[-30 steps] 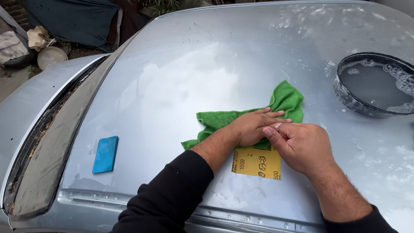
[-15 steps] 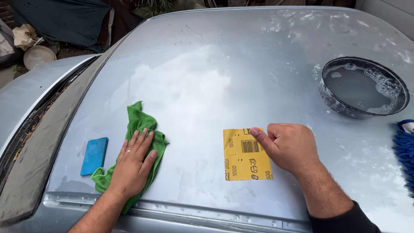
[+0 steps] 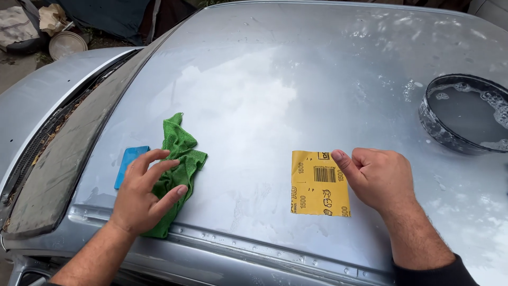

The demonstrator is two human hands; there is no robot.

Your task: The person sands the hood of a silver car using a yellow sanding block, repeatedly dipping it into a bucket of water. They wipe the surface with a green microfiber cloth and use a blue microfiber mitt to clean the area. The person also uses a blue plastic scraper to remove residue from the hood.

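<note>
Two hands low on the silver car hood (image 3: 275, 106).
Left hand (image 3: 142, 193) open, fingers spread over green cloth (image 3: 177, 159); right hand (image 3: 378, 177) curled, thumb pinning yellow sandpaper sheet (image 3: 317, 185).

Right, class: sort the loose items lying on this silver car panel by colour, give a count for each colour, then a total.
Green: 1, the cloth under the left hand
Yellow: 1, the sandpaper sheet touched by the right hand
Blue: 1, the small block
Dark: 1, the bowl of soapy water
Total: 4
</note>
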